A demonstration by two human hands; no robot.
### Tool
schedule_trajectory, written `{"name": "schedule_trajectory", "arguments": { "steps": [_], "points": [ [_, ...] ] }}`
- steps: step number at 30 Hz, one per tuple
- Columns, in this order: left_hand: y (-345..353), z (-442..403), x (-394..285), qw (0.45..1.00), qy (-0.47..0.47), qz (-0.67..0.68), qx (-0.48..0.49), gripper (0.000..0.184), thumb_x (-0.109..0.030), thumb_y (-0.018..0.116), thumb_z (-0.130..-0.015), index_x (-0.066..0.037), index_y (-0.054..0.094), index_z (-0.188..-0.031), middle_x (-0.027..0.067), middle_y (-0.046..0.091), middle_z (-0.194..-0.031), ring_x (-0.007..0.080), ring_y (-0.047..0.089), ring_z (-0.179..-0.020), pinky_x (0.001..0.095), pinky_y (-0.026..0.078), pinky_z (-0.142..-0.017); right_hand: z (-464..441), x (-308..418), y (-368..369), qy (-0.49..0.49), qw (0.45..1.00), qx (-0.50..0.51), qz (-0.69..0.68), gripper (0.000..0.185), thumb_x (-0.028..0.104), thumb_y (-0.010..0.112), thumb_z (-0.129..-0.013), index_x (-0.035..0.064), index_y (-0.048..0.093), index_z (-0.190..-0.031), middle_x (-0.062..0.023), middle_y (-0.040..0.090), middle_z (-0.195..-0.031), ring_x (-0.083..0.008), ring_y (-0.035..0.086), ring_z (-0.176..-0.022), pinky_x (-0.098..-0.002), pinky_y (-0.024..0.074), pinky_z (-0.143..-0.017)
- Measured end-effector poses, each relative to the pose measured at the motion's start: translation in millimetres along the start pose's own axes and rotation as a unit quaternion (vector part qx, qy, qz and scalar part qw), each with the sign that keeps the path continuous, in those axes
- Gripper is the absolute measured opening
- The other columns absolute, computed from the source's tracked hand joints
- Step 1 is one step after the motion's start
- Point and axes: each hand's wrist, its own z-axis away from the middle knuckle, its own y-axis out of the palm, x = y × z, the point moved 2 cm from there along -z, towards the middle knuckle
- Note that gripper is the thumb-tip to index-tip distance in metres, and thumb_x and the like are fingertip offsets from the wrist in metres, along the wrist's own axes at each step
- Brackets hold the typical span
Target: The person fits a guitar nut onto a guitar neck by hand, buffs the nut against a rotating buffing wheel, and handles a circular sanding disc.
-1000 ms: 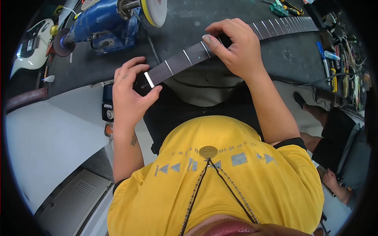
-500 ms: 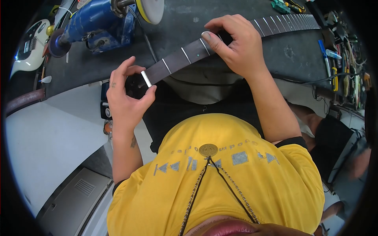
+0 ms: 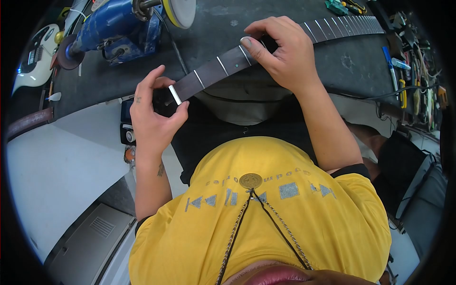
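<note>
A dark guitar neck (image 3: 211,75) with metal frets slants over the workbench, its far end at the upper right. At its near left end sits a white nut (image 3: 175,95). My left hand (image 3: 154,111) grips the nut by its two ends, index or middle finger above and thumb below. My right hand (image 3: 289,54) is wrapped over the neck further up, thumb on the near edge and fingers curled across the far side. What lies under my right palm is hidden.
A blue bench grinder (image 3: 114,28) stands upper left on the dark workbench (image 3: 351,71). Beyond it lies a white guitar (image 3: 40,61). Pens and tools, including a blue marker (image 3: 387,56), lie at the right. A seated person's leg (image 3: 368,135) shows lower right.
My left hand and the neck's nut end have shifted slightly left and up in view, and its fingers have spread more. The person at the right has moved, an arm no longer visible.
</note>
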Motion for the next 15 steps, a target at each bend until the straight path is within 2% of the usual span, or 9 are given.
{"name": "schedule_trajectory", "arguments": {
  "steps": [2,7,8,9,10,11,12,14,15],
  "points": [
    [0.1,0.2,1.2,1.0,-0.001,0.003,0.005,0.083,-0.008,0.089,-0.073,-0.007,0.062,-0.152,0.0109,0.078,-0.117,0.0235,0.073,-0.111,0.0387,0.052,-0.108,-0.4,-2.7,2.2,0.001,1.0,-0.008,-0.004,0.023,0.032,0.084,-0.095,0.0105,0.08,-0.101,-0.0029,0.078,-0.094,-0.0255,0.071,-0.091,-0.0379,0.054,-0.08],
    [-22.1,-3.1,-13.8,0.998,0.031,0.055,0.018,0.1,-0.022,0.097,-0.073,-0.007,0.054,-0.162,0.014,0.065,-0.152,0.0248,0.066,-0.13,0.0405,0.05,-0.113,3.0,-9.1,4.6,0.009,1.0,-0.024,0.001,0.025,0.037,0.085,-0.092,0.0136,0.079,-0.096,-0.0012,0.078,-0.091,-0.0272,0.071,-0.091,-0.0413,0.0532,-0.082],
    [-38.9,0.3,-8.6,0.985,0.013,0.172,0.029,0.103,-0.025,0.097,-0.075,-0.003,0.05,-0.165,0.0158,0.057,-0.162,0.0244,0.062,-0.135,0.0402,0.049,-0.114,3.8,-9.6,5.2,0.009,1.0,-0.03,-0.006,0.024,0.037,0.084,-0.092,0.0142,0.079,-0.096,-0.001,0.078,-0.091,-0.0275,0.071,-0.091,-0.0422,0.0522,-0.084],
    [-54.2,2.9,-13.0,0.954,-0.001,0.298,-0.041,0.095,-0.02,0.098,-0.072,-0.002,0.058,-0.157,0.0188,0.061,-0.155,0.0238,0.063,-0.126,0.0385,0.052,-0.104,5.8,-11.1,6.3,0.02,0.999,-0.027,-0.011,0.024,0.037,0.083,-0.092,0.014,0.079,-0.098,-0.0003,0.078,-0.092,-0.0269,0.07,-0.094,-0.0426,0.0517,-0.085],
    [-95.1,24.0,46.3,0.911,-0.001,0.4,-0.099,0.078,-0.011,0.093,-0.075,0.003,0.062,-0.145,0.0244,0.061,-0.155,0.0231,0.066,-0.116,0.0361,0.056,-0.091,5.5,-10.1,4.8,0.018,1.0,-0.024,-0.006,0.024,0.035,0.084,-0.093,0.0131,0.079,-0.1,-0.001,0.078,-0.092,-0.0271,0.071,-0.093,-0.042,0.0531,-0.085],
    [-119.7,17.4,37.1,0.794,0.119,0.596,0.01,0.055,-0.005,0.087,-0.078,0.004,0.066,-0.128,0.0256,0.065,-0.145,0.0246,0.068,-0.107,0.0335,0.055,-0.083,5.5,-8.6,4.2,0.015,1.0,-0.021,-0.007,0.023,0.033,0.084,-0.093,0.0121,0.079,-0.101,-0.0018,0.078,-0.092,-0.0274,0.071,-0.093,-0.0414,0.0545,-0.084],
    [-144.3,12.8,28.5,0.621,0.178,0.745,0.165,0.032,0.001,0.081,-0.081,0.005,0.071,-0.11,0.0267,0.07,-0.135,0.0262,0.07,-0.099,0.0309,0.054,-0.074,5.7,-7.9,3.8,0.018,1.0,-0.017,-0.007,0.023,0.033,0.084,-0.093,0.0122,0.079,-0.102,-0.0017,0.078,-0.093,-0.0274,0.071,-0.093,-0.0414,0.0544,-0.085],
    [-172.3,34.8,17.0,0.761,0.241,0.572,0.188,0.013,-0.002,0.08,-0.089,0.003,0.073,-0.1,0.0209,0.075,-0.111,0.0283,0.072,-0.086,0.0344,0.055,-0.068,4.9,-6.4,2.9,0.022,1.0,-0.012,-0.008,0.023,0.034,0.083,-0.094,0.0124,0.079,-0.102,-0.0015,0.078,-0.094,-0.0274,0.071,-0.094,-0.0416,0.0542,-0.086],
    [-162.4,27.2,-11.5,0.847,0.212,0.435,0.219,0.013,-0.008,0.079,-0.093,0.001,0.074,-0.101,0.0185,0.074,-0.106,0.0286,0.071,-0.083,0.038,0.057,-0.068,4.8,-5.9,1.4,0.025,1.0,-0.01,-0.002,0.023,0.033,0.083,-0.094,0.0123,0.079,-0.102,-0.0014,0.078,-0.094,-0.0274,0.071,-0.094,-0.0416,0.054,-0.086]
  ]
}}
